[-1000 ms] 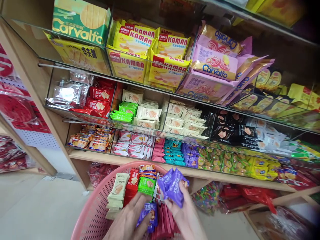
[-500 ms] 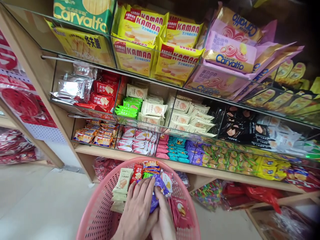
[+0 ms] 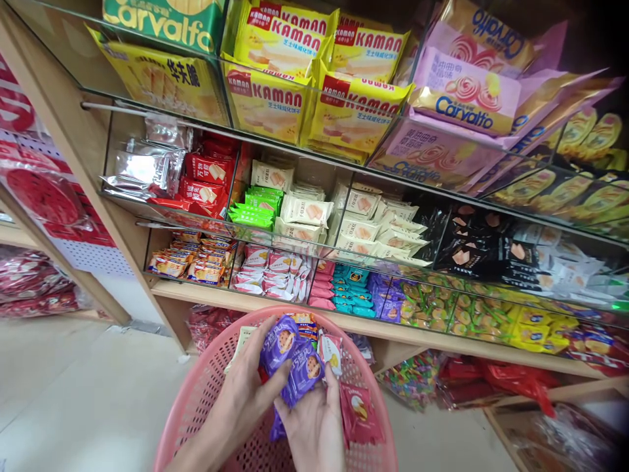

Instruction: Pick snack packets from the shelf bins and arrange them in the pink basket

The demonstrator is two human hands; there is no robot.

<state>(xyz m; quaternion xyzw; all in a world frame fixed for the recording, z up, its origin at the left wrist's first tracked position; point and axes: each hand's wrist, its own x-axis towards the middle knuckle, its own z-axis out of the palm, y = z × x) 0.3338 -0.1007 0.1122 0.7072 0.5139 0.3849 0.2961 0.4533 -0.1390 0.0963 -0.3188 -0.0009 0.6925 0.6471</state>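
Several purple cookie packets (image 3: 305, 372) are gathered between my two hands, inside a pink perforated plastic basket (image 3: 196, 388). My left hand (image 3: 240, 393) grips them from the left, thumb across their front. From below and the right, my right hand (image 3: 315, 419) closes round the same packets, its fingertips near a white-and-pink packet (image 3: 332, 353). Orange-and-blue packets (image 3: 308, 326) lie behind the purple ones. A cream packet (image 3: 238, 351) is partly covered by my left hand. Dark red packets (image 3: 362, 414) rest along the basket's right side.
Shelves of wrapped snacks face me, with yellow wafer packs (image 3: 268, 98) on top, cream packets (image 3: 307, 211) midway and purple packets (image 3: 387, 298) low. A wooden shelf edge (image 3: 196, 293) runs just behind the basket. Bags of red packets (image 3: 34, 282) lie at left.
My hands have moved apart from their overlapped position, and the purple cookie packets between them now show more fully. My left hand has shifted left. The view has moved slightly.
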